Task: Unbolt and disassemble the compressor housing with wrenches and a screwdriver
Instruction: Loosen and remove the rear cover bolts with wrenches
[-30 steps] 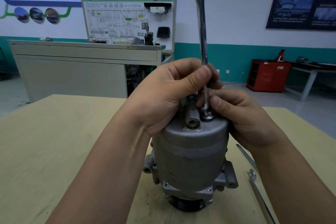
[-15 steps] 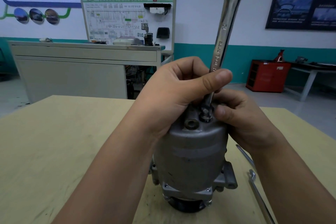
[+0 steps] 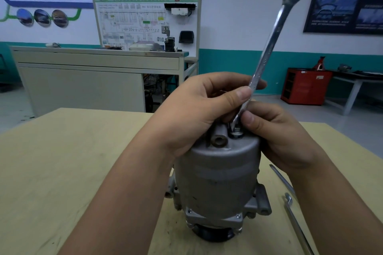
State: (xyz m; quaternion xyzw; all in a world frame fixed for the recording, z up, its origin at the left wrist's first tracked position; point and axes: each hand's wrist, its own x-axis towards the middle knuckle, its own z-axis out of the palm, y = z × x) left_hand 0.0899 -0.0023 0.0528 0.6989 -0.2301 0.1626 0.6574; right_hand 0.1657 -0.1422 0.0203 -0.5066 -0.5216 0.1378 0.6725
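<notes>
The wrench (image 3: 269, 47) stood steeply on end, its long axis running from the top of the compressor housing (image 3: 215, 174) up and to the right, with the forked end uppermost and pointing at the ceiling. Its lower end sat at a bolt (image 3: 236, 130) on the housing's domed top, just under both grips. The left grip (image 3: 199, 109) was closed on the wrench, thumb and curled fingers pinching the shaft low down. The right grip (image 3: 277, 136), just right of the left one, was curled too, its thumb tip against the wrench's lower end beside the bolt; its fingers were mostly hidden behind. The housing stood upright on the table (image 3: 62, 161) below the two grips, long axis vertical, dome up and dark round end down, with a short open tube (image 3: 218, 139) on top just left of the bolt. Below the right grip, a thin metal rod (image 3: 281, 178) and a second wrench (image 3: 296, 225) lay on the table. Far beyond the right grip stood a red cabinet (image 3: 304, 87); what it held could not be told.
</notes>
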